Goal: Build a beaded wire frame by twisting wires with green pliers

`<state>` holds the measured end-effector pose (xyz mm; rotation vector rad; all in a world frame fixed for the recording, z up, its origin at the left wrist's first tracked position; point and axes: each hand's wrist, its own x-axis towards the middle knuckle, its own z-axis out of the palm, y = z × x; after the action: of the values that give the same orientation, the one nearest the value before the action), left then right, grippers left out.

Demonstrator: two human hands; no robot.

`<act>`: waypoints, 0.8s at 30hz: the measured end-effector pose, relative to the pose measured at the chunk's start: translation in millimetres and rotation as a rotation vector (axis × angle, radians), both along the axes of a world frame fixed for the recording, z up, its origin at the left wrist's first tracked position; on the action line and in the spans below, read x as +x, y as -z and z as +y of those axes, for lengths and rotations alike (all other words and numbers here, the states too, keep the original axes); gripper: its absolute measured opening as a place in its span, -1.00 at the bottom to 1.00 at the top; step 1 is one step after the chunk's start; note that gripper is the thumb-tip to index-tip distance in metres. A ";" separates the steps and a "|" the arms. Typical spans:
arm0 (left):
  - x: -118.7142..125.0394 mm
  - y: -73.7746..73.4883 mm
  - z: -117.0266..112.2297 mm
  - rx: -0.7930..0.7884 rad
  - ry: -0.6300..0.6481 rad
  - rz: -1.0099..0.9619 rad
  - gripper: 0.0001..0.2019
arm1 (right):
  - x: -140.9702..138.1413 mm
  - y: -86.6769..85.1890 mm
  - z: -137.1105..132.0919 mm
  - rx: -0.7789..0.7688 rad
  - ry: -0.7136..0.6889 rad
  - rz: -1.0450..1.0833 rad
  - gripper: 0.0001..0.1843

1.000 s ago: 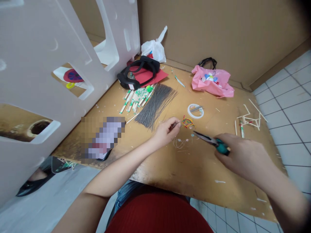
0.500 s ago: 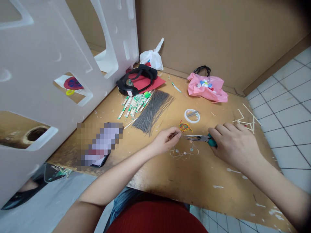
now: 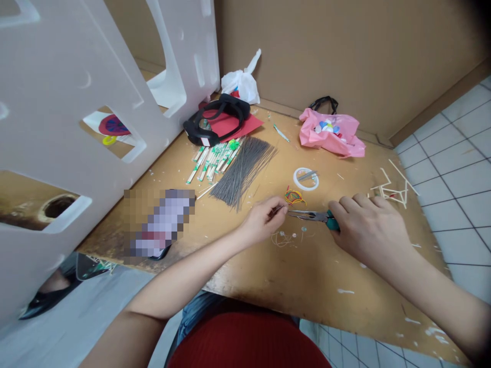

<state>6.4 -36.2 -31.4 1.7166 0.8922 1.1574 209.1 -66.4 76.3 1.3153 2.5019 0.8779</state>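
Needle-nose pliers [image 3: 316, 216] with green handles are gripped in the right hand [image 3: 370, 220], low over the table [image 3: 268, 281], their nose pointing at the left hand [image 3: 267, 219] and meeting its fingertips. The right fingers are wrapped around the handles. The left thumb and index finger are pinched close together on a thin strand [image 3: 276, 208], too fine to identify; whether the plier tips bite on it I cannot tell.

Green printing runs along the wrapped sticks [image 3: 207, 164], too small to read. A black headset [image 3: 235, 106] bears a pale label [image 3: 206, 141], also unreadable at this size, and the screen of the phone [image 3: 169, 220] is pixelated.

One second ago the pliers stood apart from the left hand, angled up toward it; now they lie nearly level, with the tips at the left fingertips, much as half a second ago. The left hand keeps its pinch throughout. The coloured loops [image 3: 294, 196] lie just beyond the tips as before, the white ring [image 3: 306, 179] behind them, and the clear beads [image 3: 294, 235] rest on the near side. The bundle of grey rods [image 3: 242, 174] is unchanged.
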 end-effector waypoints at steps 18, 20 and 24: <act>6.9 -0.1 -4.1 -0.346 0.048 -0.228 -0.74 | -2.6 0.1 0.3 0.042 0.000 -0.047 -0.93; 7.6 0.4 -4.3 -0.381 0.060 -0.257 -0.73 | -1.7 1.2 0.4 0.037 -0.002 -0.039 -0.92; 8.0 -0.4 -4.6 -0.410 0.060 -0.273 -0.73 | 1.5 4.5 -0.4 0.049 -0.025 -0.021 -0.90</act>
<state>14.4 -40.7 -31.0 1.2141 0.8340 1.0524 210.6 -66.8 71.8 1.2853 2.5008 0.9597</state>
